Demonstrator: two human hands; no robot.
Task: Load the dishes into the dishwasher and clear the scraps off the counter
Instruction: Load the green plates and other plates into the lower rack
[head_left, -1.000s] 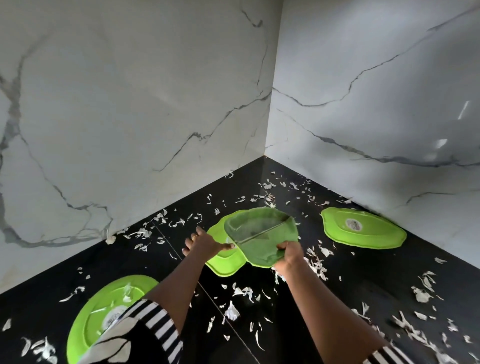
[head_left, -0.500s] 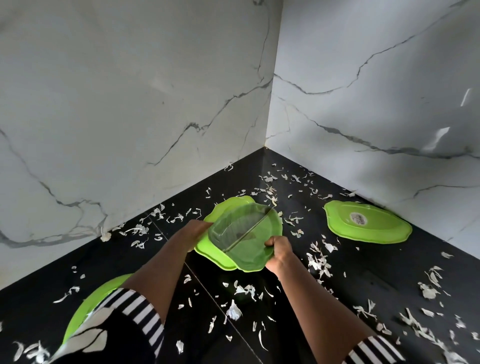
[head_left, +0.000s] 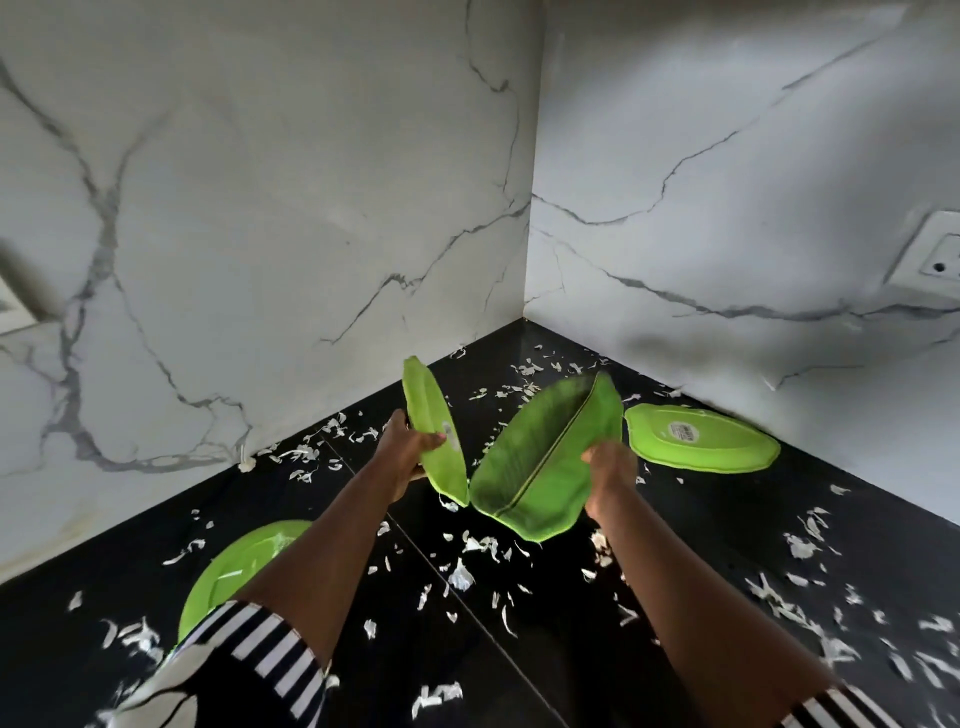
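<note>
My left hand (head_left: 410, 451) grips a lime-green scalloped plate (head_left: 435, 430), tilted up on edge above the black counter (head_left: 701, 530), its underside with a label facing right. My right hand (head_left: 608, 461) holds a leaf-shaped green dish (head_left: 540, 462) by its right rim, tipped steeply so its ribbed inside faces me. The two dishes almost touch at their lower edges. A third green plate (head_left: 701, 437) lies upside down near the right wall. A fourth green plate (head_left: 239, 564) lies at the lower left, partly hidden by my left arm. White peel scraps (head_left: 470, 564) are scattered over the counter.
Marble walls meet in a corner (head_left: 530, 312) behind the dishes. A wall socket (head_left: 930, 260) sits at the right edge. More scraps (head_left: 789, 597) litter the counter's right side and the strip along the left wall.
Both dishes came up off the counter. The left hand took the plate from under the leaf dish and tilted it on edge; the right hand tipped the leaf dish upward.
</note>
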